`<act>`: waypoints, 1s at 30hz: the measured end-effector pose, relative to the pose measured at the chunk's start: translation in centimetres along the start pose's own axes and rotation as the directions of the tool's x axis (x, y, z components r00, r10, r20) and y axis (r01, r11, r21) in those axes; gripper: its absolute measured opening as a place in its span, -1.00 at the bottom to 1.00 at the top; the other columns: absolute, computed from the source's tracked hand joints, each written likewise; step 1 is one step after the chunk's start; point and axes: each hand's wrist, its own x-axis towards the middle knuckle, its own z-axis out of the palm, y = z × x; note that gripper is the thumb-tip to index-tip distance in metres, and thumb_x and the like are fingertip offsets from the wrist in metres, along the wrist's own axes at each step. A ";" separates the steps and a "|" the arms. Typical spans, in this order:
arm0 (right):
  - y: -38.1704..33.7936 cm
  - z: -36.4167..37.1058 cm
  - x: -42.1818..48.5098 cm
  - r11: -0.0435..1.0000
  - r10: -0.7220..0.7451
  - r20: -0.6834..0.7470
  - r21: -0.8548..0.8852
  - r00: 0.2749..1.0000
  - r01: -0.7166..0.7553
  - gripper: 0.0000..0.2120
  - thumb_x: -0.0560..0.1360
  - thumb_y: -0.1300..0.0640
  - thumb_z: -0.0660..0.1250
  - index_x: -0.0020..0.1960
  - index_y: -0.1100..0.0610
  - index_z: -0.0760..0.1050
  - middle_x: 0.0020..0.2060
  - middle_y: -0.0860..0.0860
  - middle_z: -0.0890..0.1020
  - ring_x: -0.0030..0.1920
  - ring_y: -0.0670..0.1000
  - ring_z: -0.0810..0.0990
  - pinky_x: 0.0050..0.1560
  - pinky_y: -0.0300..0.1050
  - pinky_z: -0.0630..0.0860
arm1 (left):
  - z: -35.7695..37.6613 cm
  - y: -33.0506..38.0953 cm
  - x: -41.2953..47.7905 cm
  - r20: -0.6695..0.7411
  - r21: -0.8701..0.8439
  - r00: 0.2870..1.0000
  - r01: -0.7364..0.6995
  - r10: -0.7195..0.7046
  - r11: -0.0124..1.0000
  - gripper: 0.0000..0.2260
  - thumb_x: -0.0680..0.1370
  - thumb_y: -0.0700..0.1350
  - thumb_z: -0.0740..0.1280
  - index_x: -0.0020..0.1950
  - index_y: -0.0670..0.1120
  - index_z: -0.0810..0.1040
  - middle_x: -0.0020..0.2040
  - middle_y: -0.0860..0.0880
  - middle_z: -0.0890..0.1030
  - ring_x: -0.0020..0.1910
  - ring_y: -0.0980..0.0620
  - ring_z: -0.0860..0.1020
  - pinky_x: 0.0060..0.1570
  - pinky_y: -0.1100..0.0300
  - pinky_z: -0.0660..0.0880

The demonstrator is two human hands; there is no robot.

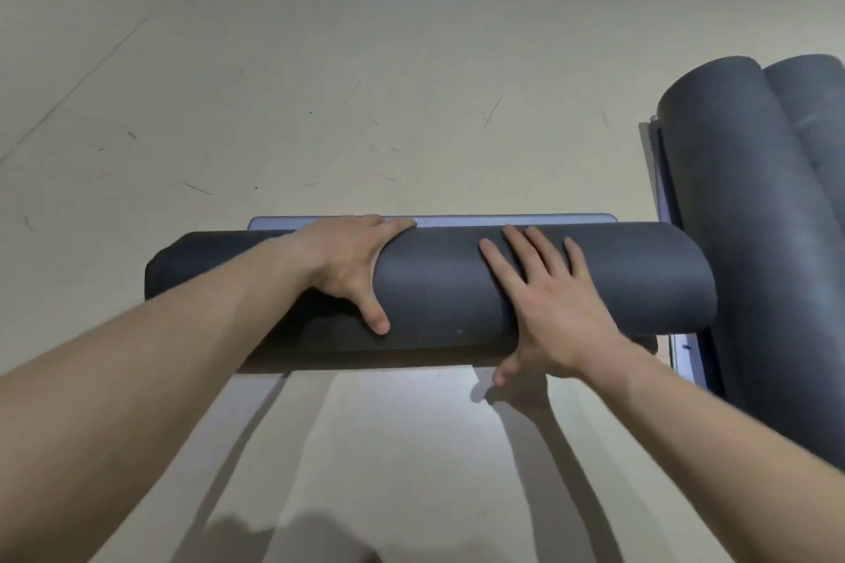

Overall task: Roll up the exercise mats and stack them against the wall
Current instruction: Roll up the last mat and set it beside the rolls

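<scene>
A dark grey exercise mat (439,283) lies rolled into a thick cylinder across the floor in front of me. A narrow strip of its pale blue-grey end (503,220) still shows flat on the floor just beyond the roll. My left hand (352,265) lies over the roll left of centre, fingers reaching across the top and thumb down the near side. My right hand (548,311) presses flat on the roll right of centre, fingers spread and straight.
Two more rolled grey mats (750,215) (818,114) lie side by side at the right, on a flat pale blue-grey mat (686,361). Scuffed beige floor (320,59) stretches ahead and to the left. Shadows of my arms fall on the floor near me.
</scene>
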 end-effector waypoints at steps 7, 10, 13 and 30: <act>2.4 -2.6 6.0 0.994 -0.056 0.023 0.096 0.998 0.054 0.29 0.05 -0.45 0.54 0.62 -0.16 0.02 0.52 -0.03 0.31 0.48 0.11 0.34 0.49 0.17 0.26 | 3.8 1.4 0.4 -0.258 0.267 0.966 0.084 -0.012 0.960 0.30 0.18 0.51 0.46 0.65 0.02 -0.19 0.65 -0.10 0.08 0.58 -0.21 0.18 0.51 -0.23 0.21; 3.0 -5.0 8.2 0.980 -0.069 0.182 0.195 0.981 0.033 0.25 0.07 -0.38 0.62 0.61 -0.18 0.10 0.43 -0.05 0.41 0.37 0.13 0.46 0.37 0.17 0.44 | 0.9 0.7 1.7 -0.202 0.157 0.979 0.032 0.001 0.987 0.20 0.15 0.47 0.47 0.63 0.09 -0.03 0.53 0.01 0.33 0.40 -0.12 0.42 0.37 -0.13 0.39; 2.8 -5.9 7.8 0.967 -0.096 0.272 0.252 0.958 0.026 0.17 0.09 -0.29 0.68 0.57 -0.18 0.20 0.31 -0.06 0.44 0.28 0.11 0.50 0.26 0.11 0.51 | 1.0 1.2 1.0 -0.139 0.112 0.990 0.005 0.011 0.994 0.14 0.13 0.46 0.47 0.58 0.13 0.05 0.42 0.03 0.44 0.24 -0.10 0.51 0.25 -0.08 0.50; -3.7 -1.9 -3.6 0.983 -0.073 0.262 0.181 0.962 0.025 0.29 0.06 -0.54 0.49 0.60 -0.10 0.01 0.45 -0.01 0.38 0.41 0.17 0.40 0.40 0.25 0.33 | 6.4 2.5 -7.8 -0.095 0.065 0.992 -0.081 0.087 0.995 0.18 0.20 0.55 0.44 0.67 0.19 -0.02 0.63 0.08 0.21 0.53 -0.01 0.27 0.52 -0.03 0.20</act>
